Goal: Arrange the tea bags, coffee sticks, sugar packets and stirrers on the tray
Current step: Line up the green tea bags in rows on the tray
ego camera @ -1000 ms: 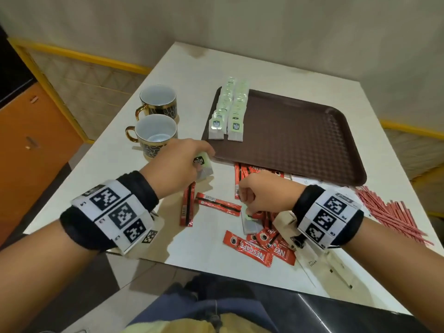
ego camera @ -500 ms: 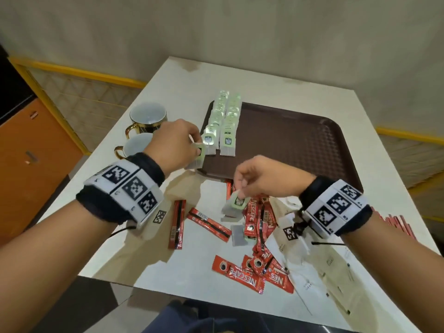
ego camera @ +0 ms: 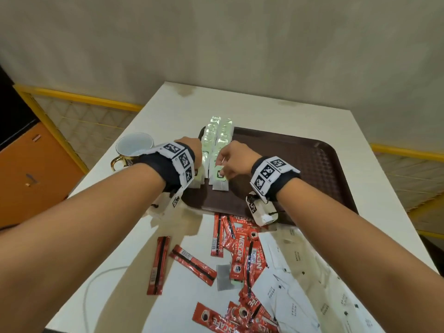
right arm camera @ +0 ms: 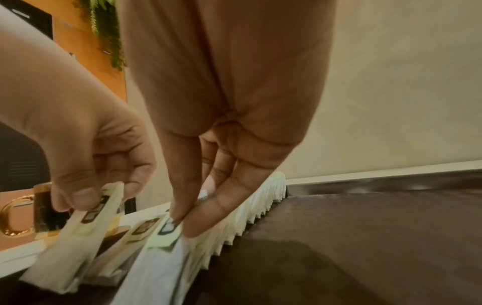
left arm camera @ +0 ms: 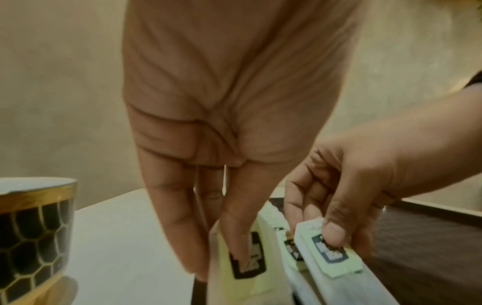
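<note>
Two rows of pale green tea bags point(ego camera: 217, 138) lie along the left side of the brown tray point(ego camera: 312, 169). My left hand point(left arm camera: 229, 253) pinches a tea bag point(left arm camera: 247, 278) at the near end of the left row. My right hand point(right arm camera: 182, 222) pinches another tea bag point(ego camera: 219, 180) by its green tag, at the near end of the right row. Red coffee sticks point(ego camera: 242, 251) and white sugar packets point(ego camera: 295, 284) are scattered on the table in front of the tray. One loose tea bag point(ego camera: 224, 277) lies among them. No stirrers are in view.
A black and gold cup point(ego camera: 134, 150) stands on the white table just left of the tray, close to my left wrist. A thin white cable point(ego camera: 96, 282) curves over the near left of the table. An orange cabinet point(ego camera: 36, 171) stands beyond the left edge.
Both hands have moved forward from the pile on the table to the tray's left side, each carrying a tea bag to the near end of a row.
</note>
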The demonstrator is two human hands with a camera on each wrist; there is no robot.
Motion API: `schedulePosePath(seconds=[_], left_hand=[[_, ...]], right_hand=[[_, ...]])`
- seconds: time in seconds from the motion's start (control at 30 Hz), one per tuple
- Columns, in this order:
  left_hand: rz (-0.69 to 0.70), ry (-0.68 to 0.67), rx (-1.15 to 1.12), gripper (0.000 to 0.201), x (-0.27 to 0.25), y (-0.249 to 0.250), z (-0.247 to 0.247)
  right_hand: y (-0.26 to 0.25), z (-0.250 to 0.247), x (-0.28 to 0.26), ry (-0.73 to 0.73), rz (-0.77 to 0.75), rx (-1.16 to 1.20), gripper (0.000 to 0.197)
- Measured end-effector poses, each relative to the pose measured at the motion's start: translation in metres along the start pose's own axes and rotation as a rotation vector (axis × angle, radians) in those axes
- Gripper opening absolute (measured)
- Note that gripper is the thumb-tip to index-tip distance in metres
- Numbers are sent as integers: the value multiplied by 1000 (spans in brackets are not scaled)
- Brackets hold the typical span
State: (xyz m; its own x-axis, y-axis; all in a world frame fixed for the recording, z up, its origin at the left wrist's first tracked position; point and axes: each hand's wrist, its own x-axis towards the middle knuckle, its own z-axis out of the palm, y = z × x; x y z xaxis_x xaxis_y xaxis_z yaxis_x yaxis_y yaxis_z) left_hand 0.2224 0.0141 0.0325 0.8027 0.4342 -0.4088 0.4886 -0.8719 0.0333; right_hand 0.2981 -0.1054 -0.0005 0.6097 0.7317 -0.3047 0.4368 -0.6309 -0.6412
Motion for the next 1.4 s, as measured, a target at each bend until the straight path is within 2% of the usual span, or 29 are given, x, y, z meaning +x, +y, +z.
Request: schedulePosePath(seconds=[0.2, 0.83, 1.0, 1.07, 1.13, 1.23, 1.3, 1.4], left_hand=[[3, 43, 36, 26, 15, -3, 15], [89, 188, 12, 29, 23, -10, 33], [181, 287, -91, 23, -1, -9, 29], [236, 316, -169, 19, -26, -10, 29], [308, 276, -223, 21, -60, -13, 35], [448, 104, -223, 20, -107, -13, 60], [512, 8, -204, 21, -124, -8, 84], [532, -84, -135, 31, -134, 2, 113]], right_hand=[[0, 2, 12, -18, -12, -73, 25], [-5, 12, 18, 30, -55, -290, 24], [-4, 9, -1, 164, -155, -393, 15], [-5, 7, -24, 157, -217, -417, 12], [-6, 5, -57, 58, -229, -409, 9], [-7, 7, -110, -128, -178, -435, 10], [-7, 15, -139, -193, -150, -466, 14], [-2, 33, -165, -240, -114, -510, 25]])
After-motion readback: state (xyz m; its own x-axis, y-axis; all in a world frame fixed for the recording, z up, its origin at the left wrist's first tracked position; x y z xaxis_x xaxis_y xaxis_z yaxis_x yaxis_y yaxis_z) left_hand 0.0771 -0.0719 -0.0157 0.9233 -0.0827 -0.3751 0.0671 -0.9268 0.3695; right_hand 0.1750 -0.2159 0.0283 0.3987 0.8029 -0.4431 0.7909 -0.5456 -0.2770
